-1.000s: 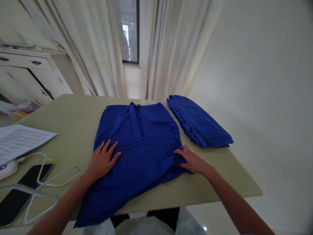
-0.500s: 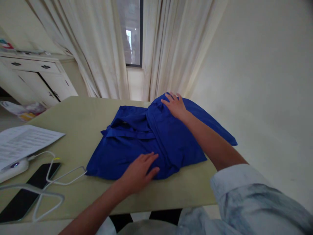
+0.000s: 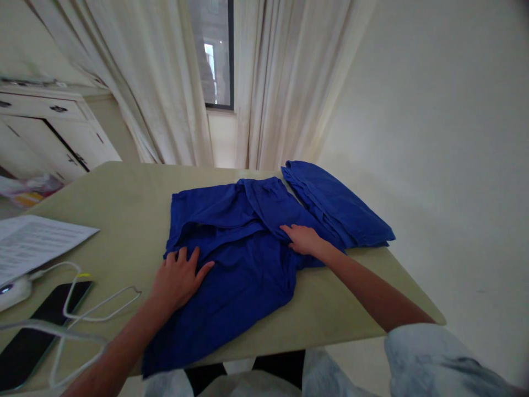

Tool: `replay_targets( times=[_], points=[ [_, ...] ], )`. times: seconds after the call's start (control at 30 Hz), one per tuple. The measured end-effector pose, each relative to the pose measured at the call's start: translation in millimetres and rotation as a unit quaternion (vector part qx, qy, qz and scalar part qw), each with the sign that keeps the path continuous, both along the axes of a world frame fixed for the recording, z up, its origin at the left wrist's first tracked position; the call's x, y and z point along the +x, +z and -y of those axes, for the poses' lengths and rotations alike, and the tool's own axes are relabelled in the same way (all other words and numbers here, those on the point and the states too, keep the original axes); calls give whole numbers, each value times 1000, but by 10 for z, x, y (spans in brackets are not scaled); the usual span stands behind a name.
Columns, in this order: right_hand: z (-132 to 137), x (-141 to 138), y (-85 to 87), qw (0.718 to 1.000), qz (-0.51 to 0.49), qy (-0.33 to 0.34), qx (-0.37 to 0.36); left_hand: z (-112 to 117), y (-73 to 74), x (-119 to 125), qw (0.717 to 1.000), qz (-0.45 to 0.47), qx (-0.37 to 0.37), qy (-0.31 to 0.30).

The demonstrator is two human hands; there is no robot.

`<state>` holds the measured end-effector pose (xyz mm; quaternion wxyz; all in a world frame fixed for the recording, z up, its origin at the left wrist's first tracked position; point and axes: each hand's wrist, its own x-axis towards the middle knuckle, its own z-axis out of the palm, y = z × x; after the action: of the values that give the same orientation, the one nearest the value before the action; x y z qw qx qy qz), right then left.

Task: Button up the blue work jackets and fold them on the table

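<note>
A rumpled blue garment lies spread on the table, its near left corner hanging over the front edge; its exact kind is unclear. On its left part rests my left hand, open, fingers spread and thumb apart. My right hand is at a fold in the garment's right part, its fingers drawn together and closed on the cloth; the thumb is partly hidden. Beyond that hand, a folded blue cloth piece lies along the table's right edge, with a narrow gap beside the garment at its far end.
Printed paper sheets lie on the left of the table. Nearer are a black phone, a white cable and a white device. Curtains, a window and a white cabinet stand behind; a wall is at the right.
The garment has opened out to the left and toward me, away from the folded piece. My left hand moved left; my right hand came nearer from the far edge and its spread fingers closed.
</note>
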<state>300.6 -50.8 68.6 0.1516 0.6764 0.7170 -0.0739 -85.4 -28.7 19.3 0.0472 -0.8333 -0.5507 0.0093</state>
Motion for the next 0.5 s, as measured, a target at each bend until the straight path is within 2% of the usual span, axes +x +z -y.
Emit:
replay_targets(
  times=[0.1, 0.2, 0.27, 0.37, 0.43, 0.5],
  points=[
    [-383, 140, 55, 1000, 9, 23, -5, 522, 68, 92, 1000, -16, -5, -11],
    [-626, 115, 72, 999, 12, 32, -5, 771, 128, 112, 998, -13, -42, -39],
    [-662, 38, 75, 999, 5, 32, 0, 707, 185, 63, 997, 23, -49, -48],
    [-502, -74, 117, 999, -29, 15, 43, 360, 180, -85, 991, 113, 15, -63],
    [-264, -104, 175, 992, -35, -23, 116, 102, 56, -189, 985, 148, 45, -73],
    [36, -85, 223, 976, -13, -110, 185, -78, -136, -264, 988, 141, 32, -62]
  ],
)
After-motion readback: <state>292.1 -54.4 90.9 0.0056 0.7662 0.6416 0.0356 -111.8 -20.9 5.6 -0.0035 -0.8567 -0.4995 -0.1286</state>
